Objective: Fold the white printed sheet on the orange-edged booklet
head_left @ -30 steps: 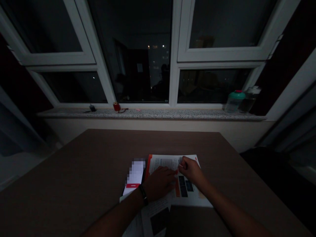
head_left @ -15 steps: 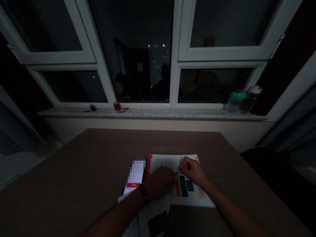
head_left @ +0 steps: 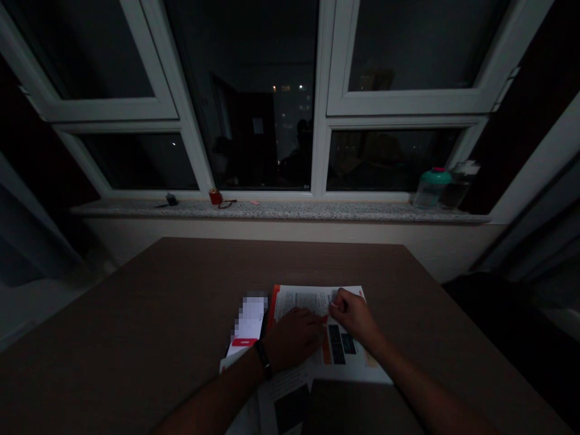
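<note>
Well, an illegible printed page (head_left: 333, 339)

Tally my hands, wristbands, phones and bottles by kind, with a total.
Hands: 2, left hand and right hand, over the printed page
Wristbands: 1, dark wristband
Phones: 1, lit phone
Bottles: 2, teal-lidded bottle and white-capped bottle
Total: 6

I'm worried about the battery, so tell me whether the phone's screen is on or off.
On: the phone shows a bright, pale display with a red bar, lying left of the printed page.
</note>
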A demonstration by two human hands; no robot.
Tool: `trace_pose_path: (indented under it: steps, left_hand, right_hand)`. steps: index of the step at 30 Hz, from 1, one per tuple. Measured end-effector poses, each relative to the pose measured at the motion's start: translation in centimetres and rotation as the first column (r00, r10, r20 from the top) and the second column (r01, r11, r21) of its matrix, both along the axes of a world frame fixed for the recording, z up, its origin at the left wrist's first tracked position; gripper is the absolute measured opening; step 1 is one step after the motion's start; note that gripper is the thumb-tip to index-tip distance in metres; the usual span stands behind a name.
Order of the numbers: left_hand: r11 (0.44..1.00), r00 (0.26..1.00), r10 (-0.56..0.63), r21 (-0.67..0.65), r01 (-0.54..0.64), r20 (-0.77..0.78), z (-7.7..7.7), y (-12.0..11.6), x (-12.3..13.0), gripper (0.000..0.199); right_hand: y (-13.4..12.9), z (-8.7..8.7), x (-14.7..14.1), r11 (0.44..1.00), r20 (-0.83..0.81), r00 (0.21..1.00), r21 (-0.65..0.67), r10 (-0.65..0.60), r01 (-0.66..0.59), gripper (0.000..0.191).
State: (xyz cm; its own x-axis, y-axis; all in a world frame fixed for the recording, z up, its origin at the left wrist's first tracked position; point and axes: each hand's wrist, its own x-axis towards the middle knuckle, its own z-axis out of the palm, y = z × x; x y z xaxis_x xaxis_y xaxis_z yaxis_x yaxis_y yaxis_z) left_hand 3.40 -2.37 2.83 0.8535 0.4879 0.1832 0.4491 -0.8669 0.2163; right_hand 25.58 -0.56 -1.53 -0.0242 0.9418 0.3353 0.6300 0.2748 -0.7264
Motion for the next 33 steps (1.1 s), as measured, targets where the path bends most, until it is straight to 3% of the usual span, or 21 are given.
trace_pose_path:
  steps: [4, 10, 18, 27, 33]
  left_hand:
    - [1.000, 1.000, 0.014, -0.020, -0.014, 0.004, -0.3, -0.1, 0.0, 0.034]
    - [0.999, 1.000, 0.025, -0.025, -0.025, -0.003, -0.5, -0.1, -0.1, 0.039]
    - [0.996, 0.999, 0.046, -0.082, -0.045, 0.009, -0.3, -0.1, 0.0, 0.040]
    - [0.994, 0.998, 0.068, -0.083, -0.067, 0.018, -0.6, -0.1, -0.2, 0.061]
    - [0.994, 0.996, 0.088, -0.065, -0.087, 0.023, -1.1, 0.4, -0.1, 0.058]
  right_hand:
    - [-0.2, 0.4, 0.3, 0.995, -0.091, 0.991, -0.028, -0.101, 0.099, 0.018]
    - [-0.2, -0.1, 0.1, 0.992, -0.052, 0.993, -0.063, 0.108, -0.112, 0.015]
    - [-0.5, -0.5, -0.1, 0.960, 0.018, 0.964, -0.097, 0.266, -0.263, 0.014]
    - [-0.3, 0.1, -0.1, 0.996, 0.043, 0.996, -0.045, 0.073, -0.071, 0.014]
    - [-0.7, 0.4, -0.4, 0.998, 0.100, 0.993, -0.011, 0.064, -0.064, 0.013]
